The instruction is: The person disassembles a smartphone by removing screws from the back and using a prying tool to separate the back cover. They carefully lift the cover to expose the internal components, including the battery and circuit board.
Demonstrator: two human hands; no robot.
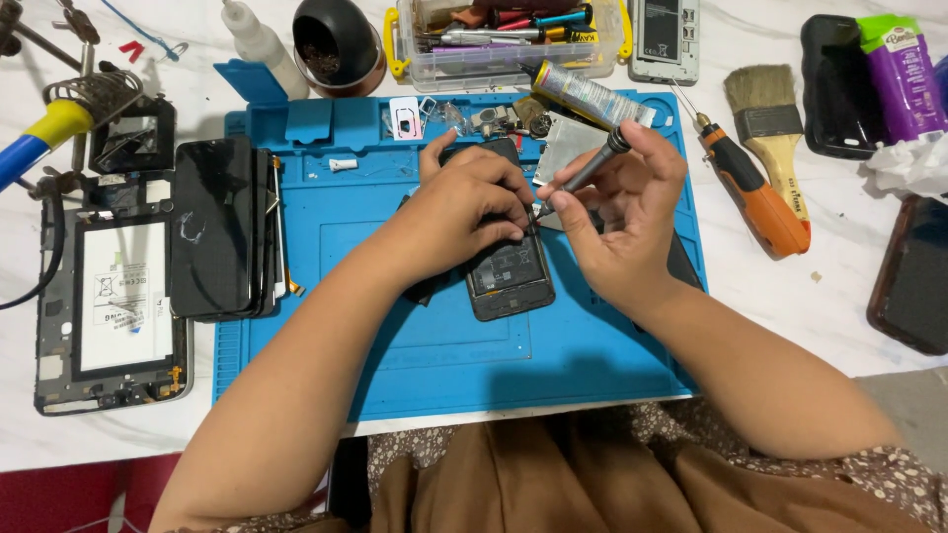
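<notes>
An opened black phone [509, 281] lies back up on the blue work mat [434, 345]. My left hand [472, 202] rests on the phone's upper half, fingers curled and pressing on it. My right hand [627, 212] holds a slim dark screwdriver [585, 170] between thumb and fingers, tilted, with its tip down at the phone's upper right edge beside my left fingertips. The phone's top end is hidden under my left hand.
A stack of dark phone screens [222, 227] and an opened tablet [109, 306] lie at the left. An orange powered screwdriver [755, 192], a brush [770, 123] and a glue tube [588, 94] lie at the right. A clear toolbox [509, 39] stands at the back.
</notes>
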